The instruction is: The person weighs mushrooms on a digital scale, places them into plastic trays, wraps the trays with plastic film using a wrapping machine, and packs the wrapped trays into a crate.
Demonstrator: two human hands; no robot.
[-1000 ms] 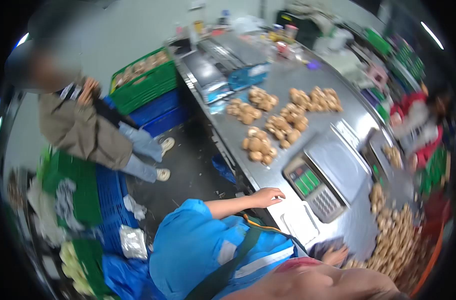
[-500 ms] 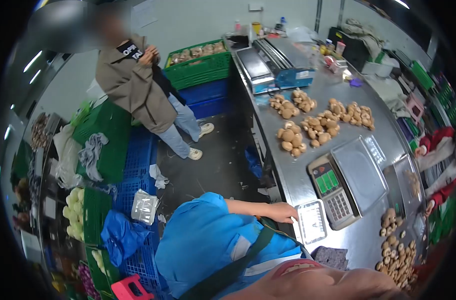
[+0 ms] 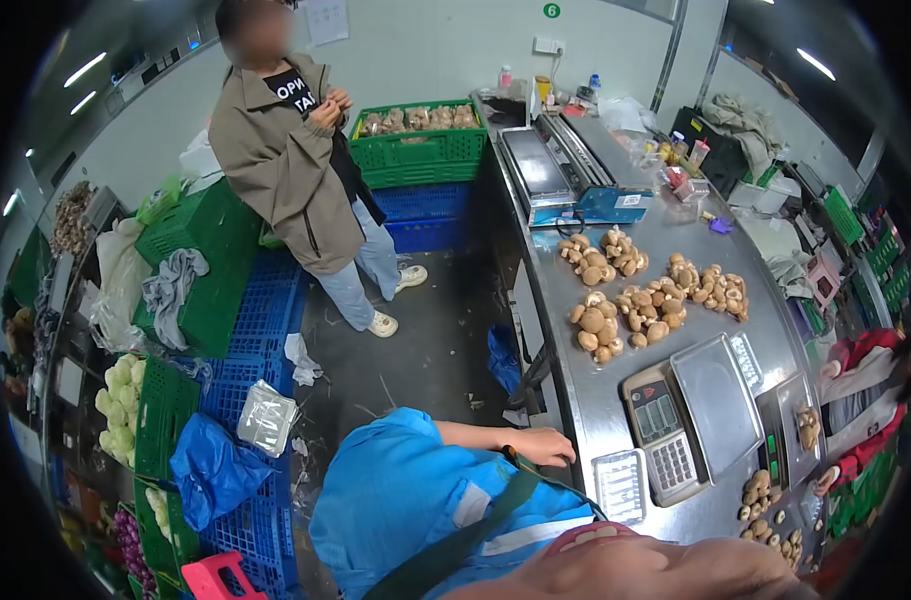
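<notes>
My left hand (image 3: 543,447) lies over the near edge of the metal table, fingers loosely bent and slightly apart, with nothing seen in it. Just right of it is a white tray (image 3: 620,486), not touched by the hand. Beyond the tray stands a scale (image 3: 665,435) with a keypad and a bare metal plate (image 3: 717,405). Brown mushrooms (image 3: 655,305) lie in several piles farther up the table. My right hand is out of view.
A person (image 3: 295,180) in a brown jacket stands across the aisle. Another person's red sleeves (image 3: 870,445) are at the right. Green crates (image 3: 415,150), a blue bag (image 3: 215,470) and a pink stool (image 3: 220,578) stand around; loose mushrooms (image 3: 760,495) lie at lower right.
The view has shifted. My left hand has drawn back from beside the tray to the table edge. The scale's display has gone from bright green to dim. The grey cloth has left the view.
</notes>
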